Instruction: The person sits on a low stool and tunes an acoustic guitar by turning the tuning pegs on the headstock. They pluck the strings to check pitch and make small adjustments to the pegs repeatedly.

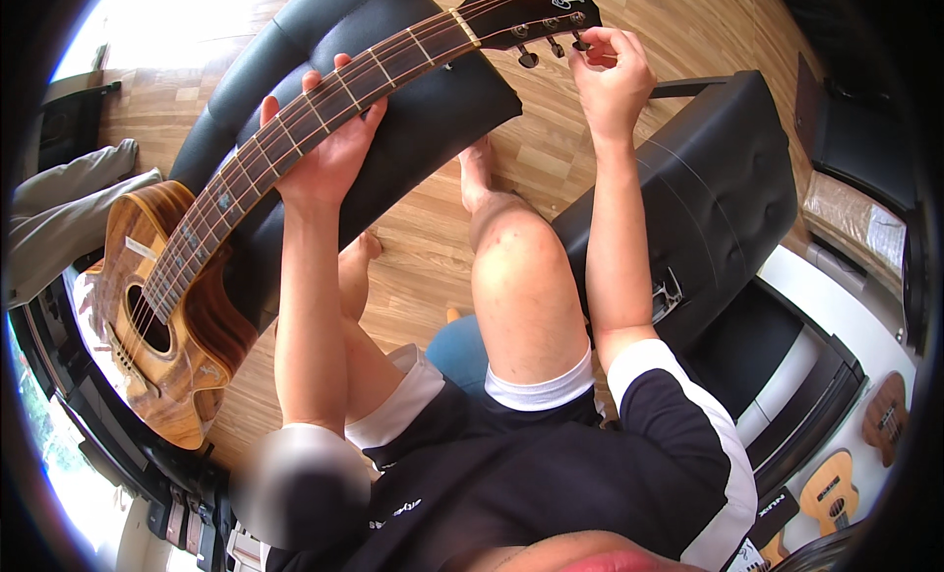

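Note:
An acoustic guitar (202,351) with a brown, glossy wood body lies slantwise in front of me, its body low on the left and its dark headstock (536,16) at the upper right. My left hand (329,169) supports the neck from below, fingertips showing past its far edge and the thumb on the near side. At the headstock, my right hand (618,85) pinches a dark tuning peg (580,44) between thumb and fingers. Other tuning pegs stick out beside it. Strings run along the fretboard (310,120) to the bridge.
A black padded bench (433,124) lies under the guitar neck. Another black tufted bench (708,188) stands to the right. Grey trouser legs (64,213) of another person show at far left. Small guitars (831,488) hang at lower right. A blue seat (457,351) is beneath me.

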{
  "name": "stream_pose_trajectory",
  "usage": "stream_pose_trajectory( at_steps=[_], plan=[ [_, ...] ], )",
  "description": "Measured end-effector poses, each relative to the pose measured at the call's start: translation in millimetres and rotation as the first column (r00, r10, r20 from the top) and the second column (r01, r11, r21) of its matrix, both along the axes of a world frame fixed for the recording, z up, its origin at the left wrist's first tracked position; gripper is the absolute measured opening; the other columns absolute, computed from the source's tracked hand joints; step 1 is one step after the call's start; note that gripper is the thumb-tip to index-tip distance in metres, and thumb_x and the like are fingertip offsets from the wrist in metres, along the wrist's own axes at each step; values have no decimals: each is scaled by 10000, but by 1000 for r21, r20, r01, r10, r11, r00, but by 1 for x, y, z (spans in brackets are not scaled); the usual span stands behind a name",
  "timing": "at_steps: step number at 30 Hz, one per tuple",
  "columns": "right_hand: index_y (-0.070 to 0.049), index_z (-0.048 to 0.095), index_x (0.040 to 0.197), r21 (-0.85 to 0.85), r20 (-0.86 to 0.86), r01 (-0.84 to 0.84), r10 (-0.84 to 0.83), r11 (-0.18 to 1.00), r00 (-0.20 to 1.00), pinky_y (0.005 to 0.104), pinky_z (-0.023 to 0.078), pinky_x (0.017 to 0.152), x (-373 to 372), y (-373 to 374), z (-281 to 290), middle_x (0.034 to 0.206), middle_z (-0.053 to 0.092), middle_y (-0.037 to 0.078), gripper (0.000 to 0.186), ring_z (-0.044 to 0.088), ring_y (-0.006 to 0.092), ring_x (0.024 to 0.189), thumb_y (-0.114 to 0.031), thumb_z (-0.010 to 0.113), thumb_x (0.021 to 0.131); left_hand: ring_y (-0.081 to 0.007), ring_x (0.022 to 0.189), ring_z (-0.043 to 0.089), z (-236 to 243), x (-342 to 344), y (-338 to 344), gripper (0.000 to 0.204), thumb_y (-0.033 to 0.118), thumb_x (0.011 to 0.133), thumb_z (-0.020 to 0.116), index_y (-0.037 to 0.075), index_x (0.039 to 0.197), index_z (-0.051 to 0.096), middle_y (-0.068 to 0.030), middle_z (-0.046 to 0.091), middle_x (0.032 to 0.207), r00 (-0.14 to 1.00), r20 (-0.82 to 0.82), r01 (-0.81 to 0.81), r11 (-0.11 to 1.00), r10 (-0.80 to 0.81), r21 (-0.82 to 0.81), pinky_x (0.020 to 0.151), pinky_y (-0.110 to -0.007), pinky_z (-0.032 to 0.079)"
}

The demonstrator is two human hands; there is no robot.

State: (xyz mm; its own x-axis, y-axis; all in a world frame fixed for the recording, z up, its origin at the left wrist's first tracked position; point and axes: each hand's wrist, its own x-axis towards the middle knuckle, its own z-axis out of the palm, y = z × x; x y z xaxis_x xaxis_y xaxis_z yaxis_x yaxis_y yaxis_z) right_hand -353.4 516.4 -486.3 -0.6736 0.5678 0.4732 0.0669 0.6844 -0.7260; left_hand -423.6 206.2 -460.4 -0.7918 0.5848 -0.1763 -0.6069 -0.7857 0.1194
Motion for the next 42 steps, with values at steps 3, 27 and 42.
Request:
stream_pose_trajectory(
  at_steps=[3, 27, 42],
  plan=[
    [-46, 686, 820, -19, 15, 16, -16, 1000, 1000, 295, 516, 631, -2, -1, -2, 803, 650, 49, 220, 635, 166, 654, 39, 770, 635, -316, 1347, 396, 0, 0, 0, 443, 476, 862, 606, 96, 1082, 666, -141, 532, 1354, 1000, 2, 0, 1000, 0, 4, 1164, -507, 244],
    [36, 615, 972, -959, -213, -207, 9, -192, 977, 240, 574, 676, 3, 27, -19, 892, 660, 114, 112, 632, 137, 734, -62, 632, 921, -322, 1341, 400, -1, -1, -1, 455, 498, 873, 588, 110, 1100, 657, -133, 520, 1369, 999, -43, 20, 1000, -19, 20, 1141, -509, 284],
    [0, 661, 836, -425, 172, 69, 6, 902, 985, 264, 472, 538, -4, 2, -16, 680, 675, 65, 233, 608, 123, 564, -189, 578, 945, -311, 1345, 395, 0, 0, 0, 446, 493, 859, 599, 104, 1067, 668, -138, 540, 1348, 1000, 12, -3, 1000, 3, 2, 1174, -498, 216]
  ],
)
